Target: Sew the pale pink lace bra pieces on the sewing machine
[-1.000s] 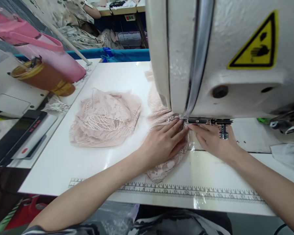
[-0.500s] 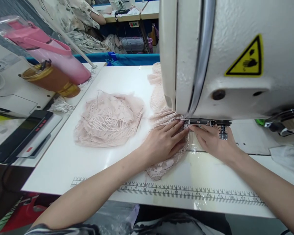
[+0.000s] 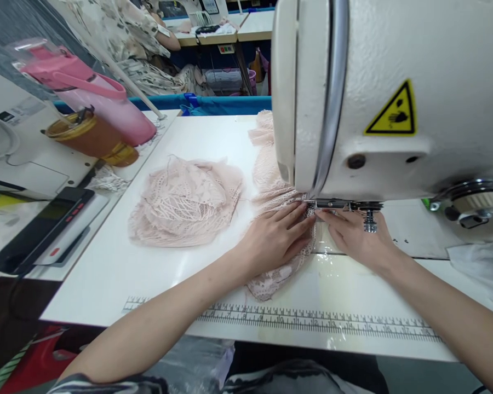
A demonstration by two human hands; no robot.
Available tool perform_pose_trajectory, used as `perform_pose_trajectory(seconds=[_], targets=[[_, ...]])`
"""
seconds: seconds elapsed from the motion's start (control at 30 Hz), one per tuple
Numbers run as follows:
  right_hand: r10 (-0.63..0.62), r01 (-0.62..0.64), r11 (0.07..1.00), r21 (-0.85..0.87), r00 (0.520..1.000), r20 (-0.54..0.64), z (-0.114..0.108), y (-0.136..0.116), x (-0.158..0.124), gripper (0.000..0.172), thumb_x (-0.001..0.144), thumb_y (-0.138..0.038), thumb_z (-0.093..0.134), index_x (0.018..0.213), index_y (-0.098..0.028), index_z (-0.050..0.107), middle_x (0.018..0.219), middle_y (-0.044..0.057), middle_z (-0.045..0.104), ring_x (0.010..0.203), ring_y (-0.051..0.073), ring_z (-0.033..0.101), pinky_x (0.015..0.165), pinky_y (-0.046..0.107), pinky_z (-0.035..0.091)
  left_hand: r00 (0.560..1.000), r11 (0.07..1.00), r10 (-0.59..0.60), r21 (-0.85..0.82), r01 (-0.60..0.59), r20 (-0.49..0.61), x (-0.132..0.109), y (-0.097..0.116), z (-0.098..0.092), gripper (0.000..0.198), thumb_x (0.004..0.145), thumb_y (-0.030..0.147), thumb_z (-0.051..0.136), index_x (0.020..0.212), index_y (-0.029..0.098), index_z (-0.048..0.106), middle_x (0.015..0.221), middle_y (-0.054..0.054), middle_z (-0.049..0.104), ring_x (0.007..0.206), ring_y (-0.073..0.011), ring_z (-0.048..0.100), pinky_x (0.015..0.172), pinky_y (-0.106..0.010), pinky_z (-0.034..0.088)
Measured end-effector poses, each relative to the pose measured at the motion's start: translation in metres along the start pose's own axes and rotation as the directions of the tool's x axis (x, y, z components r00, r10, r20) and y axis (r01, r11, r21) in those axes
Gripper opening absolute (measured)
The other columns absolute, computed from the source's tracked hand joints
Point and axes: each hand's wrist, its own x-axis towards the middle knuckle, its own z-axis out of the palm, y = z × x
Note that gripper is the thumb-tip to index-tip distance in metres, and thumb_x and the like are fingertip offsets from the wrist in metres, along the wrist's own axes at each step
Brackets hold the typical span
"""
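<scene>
The pink lace cloth point(image 3: 273, 191) is seen near the middle of the frame, laid on the white table point(image 3: 209, 134) and partly hidden at its upper right by the sewing machine point(image 3: 378, 65). It is gathered into ridges above the left hand point(image 3: 273, 238), and its lower end is left loose, just above the printed ruler point(image 3: 304, 320). By the left hand it is pressed from above: the palm is lowered, the fingers are stretched out close together, and nothing is seen to be gripped. The right hand point(image 3: 359, 235) is placed to the right of the cloth, its forefinger tip brought to the lace edge; because the hand is partly covered by the metal bar point(image 3: 332, 204), whether the edge is pinched cannot be told.

The cloth can be judged light, limp and thin, easily slid over the smooth table and easily puckered. Its lacy holes could be snagged or torn by a sharp pull. It is best steadied with flat fingers on its body and guided by a light pinch at the right edge, clear of the metal bar. Similar softness may be expected in the pink lace heap point(image 3: 187, 205), left of centre.
</scene>
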Motion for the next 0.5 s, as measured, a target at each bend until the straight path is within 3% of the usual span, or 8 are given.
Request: perform_pose_trajectory(seconds=[0.1,0.3,0.4,0.5], targets=[[-0.029,0.030,0.999,-0.013,0.999,0.026,-0.0036,-0.0005,0.0003,0.027,0.092,-0.023,0.043,0.108,-0.029,0.064,0.096,0.003,0.071,0.095,0.022,0.062,0.087,0.043,0.049,1.000,1.000,-0.004,-0.001,0.004,0.001,0.0001,0.0001,-0.0001,0.040,0.099,0.035,0.043,0.129,0.013,0.055,0.133,-0.013,0.055,0.126,-0.0273,0.051,0.099,-0.043,0.051],[0.031,-0.023,0.997,-0.076,0.994,0.103,-0.0076,0.0007,0.0007,0.028,0.091,-0.019,0.046,0.108,-0.028,0.065,0.106,0.003,0.069,0.097,0.022,0.061,0.082,0.040,0.047,1.000,1.000,-0.010,0.002,0.010,-0.005,-0.0009,0.0004,0.0005,0.039,0.098,0.033,0.044,0.130,0.013,0.054,0.133,-0.013,0.056,0.125,-0.0267,0.052,0.101,-0.043,0.050],[-0.036,0.051,0.990,-0.132,0.993,0.110,-0.0069,0.0010,0.0015,0.028,0.088,-0.015,0.048,0.106,-0.027,0.065,0.105,0.002,0.070,0.095,0.020,0.061,0.080,0.036,0.044,1.000,1.000,0.003,0.013,-0.003,-0.029,-0.0014,0.0004,0.0025,0.039,0.099,0.033,0.043,0.130,0.013,0.055,0.132,-0.013,0.056,0.125,-0.0266,0.052,0.100,-0.043,0.051],[-0.157,0.165,0.959,-0.231,0.986,0.051,-0.0075,-0.0013,0.0019,0.027,0.084,-0.007,0.048,0.098,-0.022,0.065,0.097,0.000,0.071,0.081,0.016,0.062,0.074,0.032,0.040,0.998,0.999,0.017,0.040,-0.015,-0.056,0.0003,0.0014,0.0004,0.038,0.098,0.033,0.044,0.127,0.012,0.056,0.131,-0.013,0.057,0.123,-0.0253,0.054,0.099,-0.042,0.052]])
